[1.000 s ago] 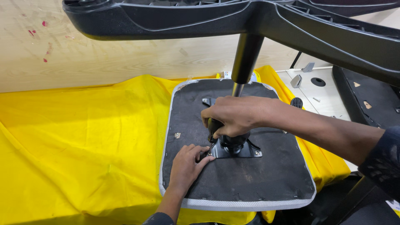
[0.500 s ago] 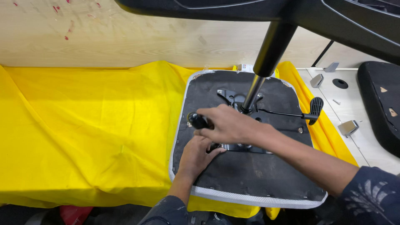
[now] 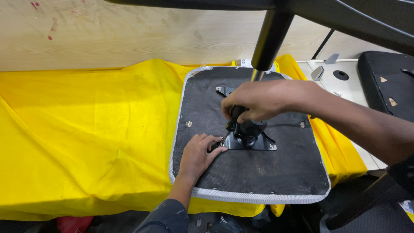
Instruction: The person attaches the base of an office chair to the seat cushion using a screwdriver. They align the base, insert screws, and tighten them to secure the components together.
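An upturned chair seat (image 3: pixel 276 177) with a black fabric underside and white mesh rim lies on a yellow cloth (image 3: pixel 86 129). A black metal mounting plate (image 3: pixel 248 140) is fixed at its middle, and a black gas cylinder column (image 3: pixel 269 39) rises from it toward the chair base overhead. My right hand (image 3: pixel 263 101) is shut on a black-handled screwdriver held upright over the plate's left corner. My left hand (image 3: pixel 198 153) lies flat on the seat, fingertips at the plate's left edge.
A pale wooden wall (image 3: pixel 129 30) stands behind the cloth. At the right are a white surface (image 3: pixel 340 84) with metal brackets and a black chair part (image 3: pixel 386 84). The chair base's black legs (image 3: pixel 345 17) span the top of the view.
My view has shifted left and closer. My right hand has lifted from a low sideways grip to hold the screwdriver upright over the plate. The left hand stays on the seat.
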